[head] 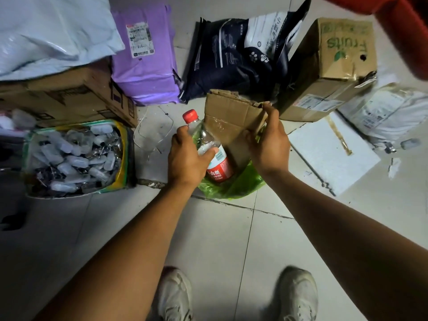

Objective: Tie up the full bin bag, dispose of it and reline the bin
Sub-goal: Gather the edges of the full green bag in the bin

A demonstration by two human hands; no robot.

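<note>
A green bin bag lines a small bin on the tiled floor in front of my feet. A clear plastic bottle with a red cap and red label sticks up out of it, and my left hand grips the bottle around its middle. A folded piece of brown cardboard also stands in the bag. My right hand holds the cardboard by its right edge, thumb on top. The bin itself is hidden under the bag and the hands.
A box lined with a yellow-green bag full of small plastic pieces stands at the left. Cardboard boxes, a purple parcel, a dark pet-food bag and a white foam board crowd the floor behind. My shoes are below.
</note>
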